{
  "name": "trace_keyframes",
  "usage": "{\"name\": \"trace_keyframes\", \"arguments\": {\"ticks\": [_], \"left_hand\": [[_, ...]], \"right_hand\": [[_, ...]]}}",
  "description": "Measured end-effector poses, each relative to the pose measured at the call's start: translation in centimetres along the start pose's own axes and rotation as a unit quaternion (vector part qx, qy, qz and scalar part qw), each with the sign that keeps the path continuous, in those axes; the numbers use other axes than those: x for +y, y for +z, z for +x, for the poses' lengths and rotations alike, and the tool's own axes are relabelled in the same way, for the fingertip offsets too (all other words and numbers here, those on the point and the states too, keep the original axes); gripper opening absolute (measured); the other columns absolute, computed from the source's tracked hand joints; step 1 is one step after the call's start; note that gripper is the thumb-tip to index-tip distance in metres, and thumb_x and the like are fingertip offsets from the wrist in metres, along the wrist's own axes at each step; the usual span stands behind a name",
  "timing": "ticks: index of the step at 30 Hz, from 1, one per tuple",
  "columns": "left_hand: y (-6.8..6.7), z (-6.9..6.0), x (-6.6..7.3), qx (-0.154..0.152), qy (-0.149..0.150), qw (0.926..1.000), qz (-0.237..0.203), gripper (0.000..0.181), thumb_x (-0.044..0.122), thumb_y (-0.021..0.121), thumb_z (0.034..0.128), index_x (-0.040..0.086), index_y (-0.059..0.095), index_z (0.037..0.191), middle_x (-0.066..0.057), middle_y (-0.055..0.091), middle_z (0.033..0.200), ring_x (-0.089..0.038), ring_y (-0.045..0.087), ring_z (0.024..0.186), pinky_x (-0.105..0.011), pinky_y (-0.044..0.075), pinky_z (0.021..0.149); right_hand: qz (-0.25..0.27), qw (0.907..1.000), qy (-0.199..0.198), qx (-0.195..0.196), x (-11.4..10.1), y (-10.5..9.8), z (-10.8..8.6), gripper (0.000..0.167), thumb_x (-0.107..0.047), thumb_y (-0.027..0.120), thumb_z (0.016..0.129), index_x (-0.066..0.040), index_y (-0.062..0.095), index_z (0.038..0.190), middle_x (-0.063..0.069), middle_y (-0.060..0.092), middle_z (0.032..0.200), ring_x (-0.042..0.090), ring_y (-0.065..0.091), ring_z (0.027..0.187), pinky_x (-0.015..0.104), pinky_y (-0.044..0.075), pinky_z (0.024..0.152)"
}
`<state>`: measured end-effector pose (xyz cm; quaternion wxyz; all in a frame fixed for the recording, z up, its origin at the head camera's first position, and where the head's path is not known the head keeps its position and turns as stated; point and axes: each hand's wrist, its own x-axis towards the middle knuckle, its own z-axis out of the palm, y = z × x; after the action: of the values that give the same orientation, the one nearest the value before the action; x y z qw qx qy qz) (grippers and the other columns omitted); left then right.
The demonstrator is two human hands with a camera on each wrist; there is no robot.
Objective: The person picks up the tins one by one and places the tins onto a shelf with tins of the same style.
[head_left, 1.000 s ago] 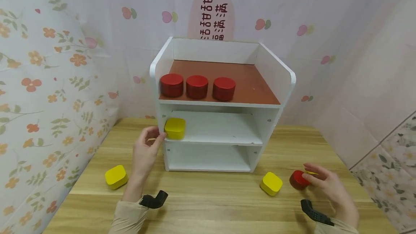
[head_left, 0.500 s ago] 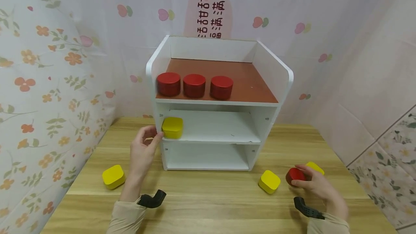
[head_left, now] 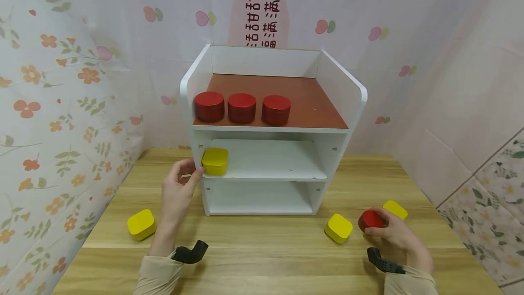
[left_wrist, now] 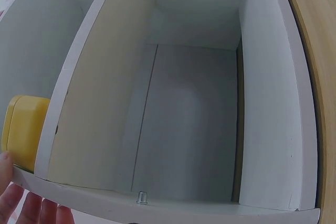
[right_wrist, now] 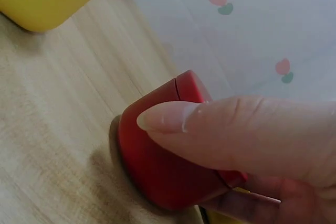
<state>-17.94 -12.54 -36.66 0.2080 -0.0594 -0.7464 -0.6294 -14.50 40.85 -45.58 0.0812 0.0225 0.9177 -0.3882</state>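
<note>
White shelf unit (head_left: 270, 160) as landmark: at its left side panel the left hand (head_left: 176, 190) keeps the place it had a second earlier; to its right, the right hand (head_left: 395, 234) has since closed on a red tin (head_left: 367, 222), exposing more of the far yellow box (head_left: 395, 210). Left hand: thumb at the panel's front edge, beside the shelved yellow box (head_left: 215, 161), fingers outside; whether it grips the panel cannot be told. Right hand: thumb and fingers on opposite sides of the tin. Three red tins (head_left: 242, 109) line the unit's top front edge; the middle shelf runs bare from its box to the right panel; the tabletop (head_left: 262, 254) lies open before the unit.
</note>
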Motion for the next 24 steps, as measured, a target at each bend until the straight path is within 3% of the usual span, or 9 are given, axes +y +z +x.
{"name": "trace_keyframes", "arguments": {"ticks": [9,16,24], "left_hand": [[0.0,0.0,-0.1,0.002,0.003,1.0000,-0.004,0.029,0.008,0.065,0.0943,-0.006,0.056,0.118,-0.015,0.058,0.107,-0.018,0.052,0.097,-0.023,0.045,0.082],[0.0,0.1,-0.2,0.003,0.005,1.0000,-0.006,0.029,0.007,0.066,0.0940,-0.006,0.057,0.118,-0.015,0.058,0.107,-0.017,0.053,0.096,-0.018,0.045,0.080],[0.0,0.1,-0.3,0.000,0.000,1.0000,-0.007,0.031,0.011,0.065,0.0948,-0.005,0.056,0.120,-0.014,0.057,0.110,-0.017,0.052,0.099,-0.022,0.045,0.083]], "right_hand": [[-0.017,0.9998,-0.005,0.011,-0.6,-0.4,-0.4,0.073,-0.026,0.077,0.086,0.007,0.039,0.139,0.029,0.055,0.123,0.037,0.056,0.106,0.044,0.047,0.083],[0.035,0.9991,0.021,0.011,-1.6,-0.8,-0.8,0.076,-0.029,0.074,0.089,0.005,0.033,0.143,0.029,0.051,0.129,0.037,0.053,0.109,0.038,0.049,0.082],[0.002,0.9991,-0.013,0.041,-2.5,-1.1,-1.1,0.071,-0.027,0.075,0.087,0.005,0.039,0.139,0.026,0.053,0.126,0.033,0.055,0.102,0.031,0.049,0.073]]}}
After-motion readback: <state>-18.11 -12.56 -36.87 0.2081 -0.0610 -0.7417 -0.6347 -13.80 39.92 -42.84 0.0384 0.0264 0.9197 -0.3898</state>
